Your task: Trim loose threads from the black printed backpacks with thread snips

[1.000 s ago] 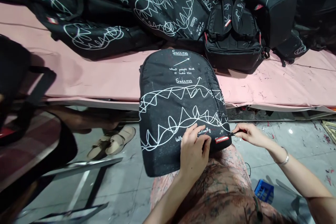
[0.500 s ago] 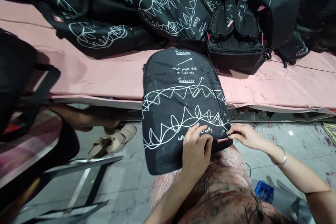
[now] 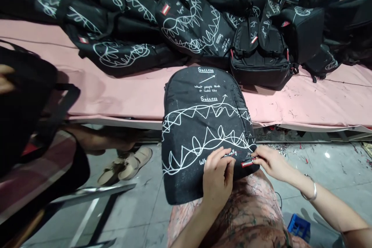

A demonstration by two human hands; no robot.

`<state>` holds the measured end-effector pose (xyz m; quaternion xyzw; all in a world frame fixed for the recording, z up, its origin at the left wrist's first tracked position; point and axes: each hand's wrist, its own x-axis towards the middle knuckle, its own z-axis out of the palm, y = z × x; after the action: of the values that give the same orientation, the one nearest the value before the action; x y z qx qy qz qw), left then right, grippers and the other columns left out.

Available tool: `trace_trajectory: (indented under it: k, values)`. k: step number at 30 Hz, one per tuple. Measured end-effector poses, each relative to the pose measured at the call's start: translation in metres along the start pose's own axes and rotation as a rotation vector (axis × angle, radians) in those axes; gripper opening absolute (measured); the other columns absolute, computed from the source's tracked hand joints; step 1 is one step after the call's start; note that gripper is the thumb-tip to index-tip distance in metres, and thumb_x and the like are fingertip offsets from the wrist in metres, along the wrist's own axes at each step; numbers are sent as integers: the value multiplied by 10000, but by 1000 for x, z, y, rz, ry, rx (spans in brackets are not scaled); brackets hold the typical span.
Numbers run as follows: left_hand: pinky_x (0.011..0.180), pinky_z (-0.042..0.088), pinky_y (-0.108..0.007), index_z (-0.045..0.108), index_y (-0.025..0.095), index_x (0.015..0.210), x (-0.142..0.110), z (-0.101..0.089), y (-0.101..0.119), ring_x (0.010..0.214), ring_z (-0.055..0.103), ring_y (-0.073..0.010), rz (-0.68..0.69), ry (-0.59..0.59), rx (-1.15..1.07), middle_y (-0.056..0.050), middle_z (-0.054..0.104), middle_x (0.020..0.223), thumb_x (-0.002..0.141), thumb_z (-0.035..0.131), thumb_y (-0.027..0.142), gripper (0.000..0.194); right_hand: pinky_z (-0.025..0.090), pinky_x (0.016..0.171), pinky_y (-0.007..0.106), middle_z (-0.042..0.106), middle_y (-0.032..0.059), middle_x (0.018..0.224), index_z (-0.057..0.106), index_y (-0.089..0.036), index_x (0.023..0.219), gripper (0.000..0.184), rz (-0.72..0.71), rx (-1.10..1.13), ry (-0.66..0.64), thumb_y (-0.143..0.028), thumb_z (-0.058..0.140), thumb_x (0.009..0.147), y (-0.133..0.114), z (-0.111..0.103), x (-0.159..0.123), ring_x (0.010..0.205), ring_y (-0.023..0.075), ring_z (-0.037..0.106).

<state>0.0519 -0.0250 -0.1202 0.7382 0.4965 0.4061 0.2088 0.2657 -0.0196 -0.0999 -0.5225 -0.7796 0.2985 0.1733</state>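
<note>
A black backpack with white lettering and looping white lines lies across my lap, its top against the pink-covered table edge. My left hand rests on the lower front of it, fingers loosely bent and partly covering the lettering. At the lower right corner, my right hand pinches a small dark item, too small to name, beside the red and white label. A bracelet is on my right wrist.
Black bags are heaped along the pink table cover, with thread scraps nearby. On the left, a person holds a dark bag. Sandals, a metal frame and a blue crate are at floor level.
The view has shifted, so the backpack and table sit lower in it. My right hand remains at the label, with the small dark item now angled across it. My left hand has barely moved.
</note>
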Motion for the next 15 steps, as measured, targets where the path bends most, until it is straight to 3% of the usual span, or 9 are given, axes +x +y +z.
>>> trace_trajectory:
  k: [4,7,9,12,14,15]
  values:
    - [925,429,-446,530,180,1094,0,2,-1,1115,498,-231,-13,-7,46,-99,591,1134,858,409,201,266,410,668,296,577,54,797,565,-201,860,188,-8,61,121,-290,405,902,-2,3,-3,747,181,534]
    - [966,376,-513,510,165,1177,-1,-2,3,1173,465,-279,71,-150,105,-130,562,1206,847,439,247,347,437,628,283,579,48,818,554,-207,922,195,131,304,299,-359,438,882,5,8,-3,733,177,555]
    - [940,419,-461,584,205,1085,-2,-11,8,1056,567,-247,165,-350,-36,-88,651,1063,856,429,265,283,431,535,256,568,35,784,545,-203,939,257,238,470,403,-432,468,853,16,12,-1,639,154,545]
    - [742,521,-275,647,251,895,-2,-28,11,606,648,-129,142,-545,-315,11,668,607,899,332,283,316,382,419,222,551,15,736,540,-195,954,377,336,637,531,-536,500,797,38,22,5,490,106,475]
    - [710,523,-269,640,257,933,-1,-37,5,572,639,-132,129,-495,-262,15,663,591,876,395,348,268,381,401,218,560,16,724,553,-190,974,452,352,675,585,-586,523,757,54,30,9,477,105,475]
    - [754,517,-310,622,259,1012,0,-38,-1,683,660,-170,171,-446,-149,-14,695,713,829,474,401,276,402,416,225,572,26,730,565,-186,976,484,349,676,603,-605,536,736,61,35,12,505,120,503]
